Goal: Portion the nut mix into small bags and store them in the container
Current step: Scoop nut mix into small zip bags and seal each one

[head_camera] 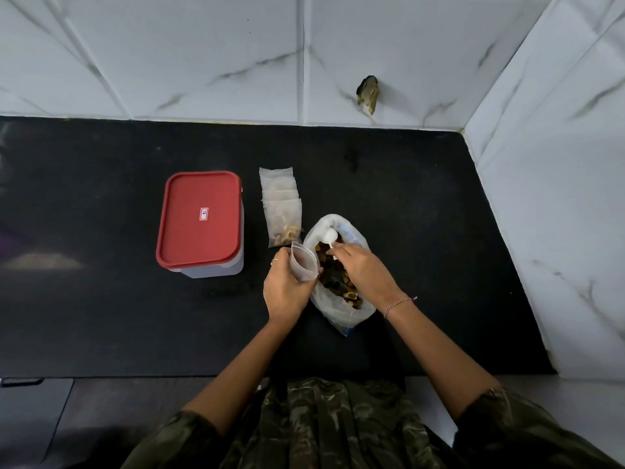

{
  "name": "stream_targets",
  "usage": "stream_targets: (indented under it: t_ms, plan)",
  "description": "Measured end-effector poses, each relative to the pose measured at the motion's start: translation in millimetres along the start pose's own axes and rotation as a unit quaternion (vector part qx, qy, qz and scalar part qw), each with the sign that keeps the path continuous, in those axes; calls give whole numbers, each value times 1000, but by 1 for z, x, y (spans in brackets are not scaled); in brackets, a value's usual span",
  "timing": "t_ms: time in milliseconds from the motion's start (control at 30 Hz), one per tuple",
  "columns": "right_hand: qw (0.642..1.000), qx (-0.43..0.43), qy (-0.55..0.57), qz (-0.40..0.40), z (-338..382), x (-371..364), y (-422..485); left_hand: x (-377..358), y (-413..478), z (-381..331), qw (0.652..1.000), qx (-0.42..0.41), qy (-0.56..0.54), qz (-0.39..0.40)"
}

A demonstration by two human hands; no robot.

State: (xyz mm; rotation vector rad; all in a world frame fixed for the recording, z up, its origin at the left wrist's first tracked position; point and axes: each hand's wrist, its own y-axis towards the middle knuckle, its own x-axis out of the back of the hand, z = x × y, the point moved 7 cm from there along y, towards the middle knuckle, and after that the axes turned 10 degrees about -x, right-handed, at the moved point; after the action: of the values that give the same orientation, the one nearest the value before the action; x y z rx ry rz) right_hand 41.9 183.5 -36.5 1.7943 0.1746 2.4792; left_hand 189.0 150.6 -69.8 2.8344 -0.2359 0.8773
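A big clear bag of brown nut mix (338,299) lies open on the black counter (101,316). My right hand (363,270) is over its mouth and pinches the handle of a white spoon (329,237) whose bowl points away from me. Just left of the big bag, my left hand (285,289) grips a small empty zip bag (304,264), held upright with its mouth open. Several small bags with nuts in them (282,211) lie overlapped in a row behind my left hand. A container with a red lid (201,220) stands closed at the left.
White marble-look tiled walls close the counter at the back and right; a dark broken spot (368,94) marks the back wall. The counter's front edge is near my body, with a dark flat object (20,382) at the lower left.
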Motion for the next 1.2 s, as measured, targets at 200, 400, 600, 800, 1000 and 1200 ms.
stream_targets:
  t_ms: [200, 400, 600, 800, 1000, 1200]
  plan:
    - [994, -76, 79, 21, -14, 13, 13, -3, 0, 8, 1000, 3, -3, 1]
    - [990, -84, 116, -7, -19, 22, 18, -3, 3, 10, 1000, -3, -13, 2]
    - [998, -42, 25, 40, -14, -6, 9, -4, 5, 12, 1000, -1, -15, 5]
    - [978, -148, 145, 10, -20, 10, 13, -8, 4, 17, 1000, -2, -19, 3]
    - [984, -122, 122, -32, -24, 13, 16, -8, 5, 17, 1000, -7, -8, 16]
    - [998, -59, 31, -5, -12, -5, 11, -8, 6, 17, 1000, -7, -13, 13]
